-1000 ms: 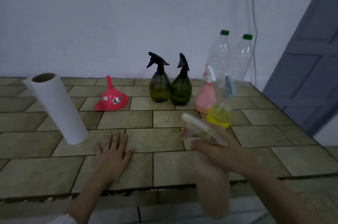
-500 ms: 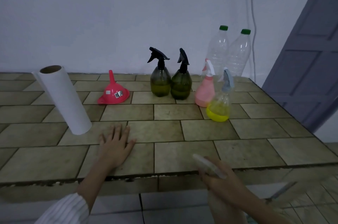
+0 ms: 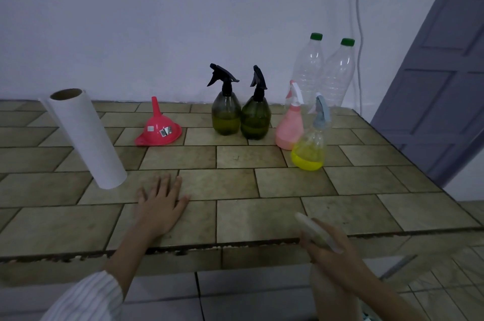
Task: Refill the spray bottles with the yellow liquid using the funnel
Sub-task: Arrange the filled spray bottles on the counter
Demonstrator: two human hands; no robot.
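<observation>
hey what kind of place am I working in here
Probably a plain utility or back room, not a fitted kitchen, though that is a guess. You stand at a tiled counter against a bare painted wall, with a panelled door on the right and a cable running down the wall.

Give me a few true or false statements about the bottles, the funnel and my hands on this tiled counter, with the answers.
1. The pink funnel stands wide end down, spout up. True.
2. The left hand grips the paper roll. False: it lies flat on the counter, beside the roll.
3. Both dark green spray bottles stand side by side near the wall. True.
4. The two tall clear bottles have red caps. False: green caps.
5. The right hand holds a pale spray bottle at the counter's front edge. True.
</observation>
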